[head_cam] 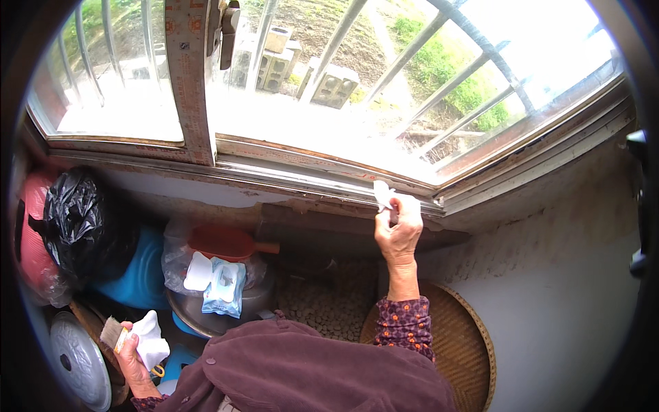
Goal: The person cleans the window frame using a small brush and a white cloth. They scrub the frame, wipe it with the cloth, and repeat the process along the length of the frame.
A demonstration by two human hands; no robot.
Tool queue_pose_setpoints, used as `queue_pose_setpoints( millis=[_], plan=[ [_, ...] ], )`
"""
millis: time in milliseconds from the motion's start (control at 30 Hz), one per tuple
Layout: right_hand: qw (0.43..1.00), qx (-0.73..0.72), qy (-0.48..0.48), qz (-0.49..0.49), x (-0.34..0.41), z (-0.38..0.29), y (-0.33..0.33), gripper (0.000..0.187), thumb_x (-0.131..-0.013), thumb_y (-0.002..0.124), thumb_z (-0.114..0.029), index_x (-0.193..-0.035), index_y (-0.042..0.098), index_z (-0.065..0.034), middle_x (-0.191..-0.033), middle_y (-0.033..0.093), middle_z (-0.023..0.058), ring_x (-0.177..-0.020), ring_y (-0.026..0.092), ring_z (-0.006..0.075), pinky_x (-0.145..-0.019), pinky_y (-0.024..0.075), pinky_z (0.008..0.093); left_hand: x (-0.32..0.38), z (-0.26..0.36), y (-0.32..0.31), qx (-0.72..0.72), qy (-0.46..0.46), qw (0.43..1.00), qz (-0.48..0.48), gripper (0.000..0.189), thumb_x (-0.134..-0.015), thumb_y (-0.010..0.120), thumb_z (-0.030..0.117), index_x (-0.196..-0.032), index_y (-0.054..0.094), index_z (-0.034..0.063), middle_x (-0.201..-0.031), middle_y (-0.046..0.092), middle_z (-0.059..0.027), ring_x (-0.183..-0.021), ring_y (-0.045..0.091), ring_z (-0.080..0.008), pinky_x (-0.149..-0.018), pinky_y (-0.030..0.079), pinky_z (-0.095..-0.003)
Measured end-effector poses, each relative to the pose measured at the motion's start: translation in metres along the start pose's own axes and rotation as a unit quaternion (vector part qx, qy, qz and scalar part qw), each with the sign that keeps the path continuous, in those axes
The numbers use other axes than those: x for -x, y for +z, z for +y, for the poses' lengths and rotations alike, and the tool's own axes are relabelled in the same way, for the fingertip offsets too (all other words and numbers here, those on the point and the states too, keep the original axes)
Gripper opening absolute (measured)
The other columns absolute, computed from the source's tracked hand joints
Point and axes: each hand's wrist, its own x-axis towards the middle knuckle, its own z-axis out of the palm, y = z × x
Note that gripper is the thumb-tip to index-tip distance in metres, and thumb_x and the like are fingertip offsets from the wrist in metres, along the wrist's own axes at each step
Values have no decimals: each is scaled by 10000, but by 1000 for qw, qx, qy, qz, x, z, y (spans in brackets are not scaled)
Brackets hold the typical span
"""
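At the lower right of the window, my right hand (400,226) pinches a crumpled white wipe (382,194) against the track of the window frame (319,180). Low on the left, my left hand (133,360) holds a flat bristle brush (113,333) together with a white cloth or wipe (149,341). The brush's bristles point up and left. Between my hands, an opened blue and white pack of wipes (225,291) lies on top of a metal pot or basin (206,313), with its white lid flipped to the left.
A red plastic scoop (221,242) rests behind the wipes. Further left are a black plastic bag (77,221), a pink bag (36,237), a blue plastic container (139,273) and a metal lid (80,360). A round woven basket (463,340) leans by the white wall on the right.
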Motion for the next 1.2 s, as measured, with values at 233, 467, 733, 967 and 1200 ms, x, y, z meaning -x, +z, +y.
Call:
queue_pose_setpoints(
  millis=[233,467,733,967,1200],
  plan=[
    [989,-120,-20,-81,-47,-18,14,289,-786,590,23,-1060,682,3,-918,647,170,-843,635,341,-760,525,386,-5,0,2,-24,12,999,28,435,-829,692,62,-1254,605,31,-1201,609,-67,-1134,600,-210,-1046,457,-355],
    [964,-65,-148,-212,-55,-34,52,108,-811,680,-143,-909,663,-100,-857,564,86,-862,565,297,-790,449,415,-10,-2,34,-57,-11,998,23,418,-827,686,53,-1236,602,30,-1175,608,-55,-1116,602,-196,-1034,462,-347],
    [958,105,-99,-250,-46,26,8,93,-811,689,-119,-798,609,-75,-855,571,107,-839,579,321,-738,474,428,-13,1,65,-88,-32,994,52,412,-796,679,62,-1200,602,37,-1130,599,-72,-1069,613,-204,-1011,476,-341],
    [976,173,62,-115,-11,32,-13,158,-842,701,-48,-998,681,-37,-886,642,132,-841,607,343,-745,507,432,-13,0,75,-81,-22,995,56,411,-791,674,78,-1194,602,40,-1117,595,-73,-1052,614,-202,-993,485,-341],
    [993,49,-69,-86,-5,-35,50,170,-805,688,-46,-973,674,-20,-845,613,111,-822,590,319,-770,472,407,-19,-1,56,-77,-23,996,39,396,-791,655,49,-1183,601,42,-1119,592,-64,-1061,606,-193,-994,479,-340]
  ],
)
